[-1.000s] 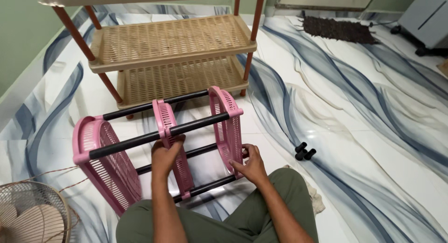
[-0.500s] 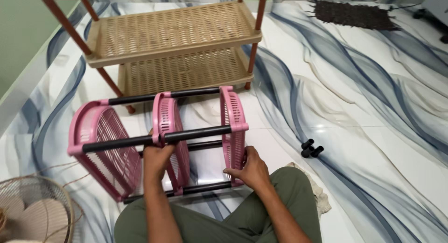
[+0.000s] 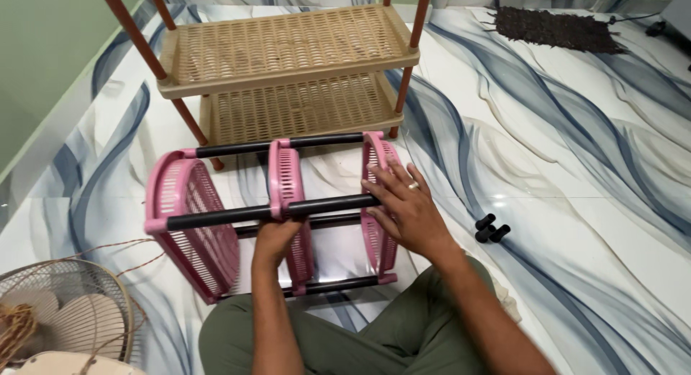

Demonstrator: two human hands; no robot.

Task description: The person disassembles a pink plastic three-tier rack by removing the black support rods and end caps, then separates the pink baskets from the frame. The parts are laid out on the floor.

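Observation:
A pink plastic rack (image 3: 191,224) lies on its side on the floor in front of my crossed legs, its three perforated shelves joined by black rods (image 3: 216,217). My left hand (image 3: 277,238) grips the middle shelf (image 3: 288,195) at its near edge, just under the front rod. My right hand (image 3: 407,206) lies flat, fingers spread, against the outer face of the right-hand shelf (image 3: 379,235).
A beige shelf rack with brown posts (image 3: 288,73) stands just behind the pink one. Three small black caps (image 3: 489,229) lie on the marbled floor to the right. A fan grille (image 3: 65,321) is at the lower left, a dark mat (image 3: 558,28) far right.
My right hand left the lower edge of the right-hand shelf and moved up to press flat on its outer face. The rack has shifted a little to the right in view.

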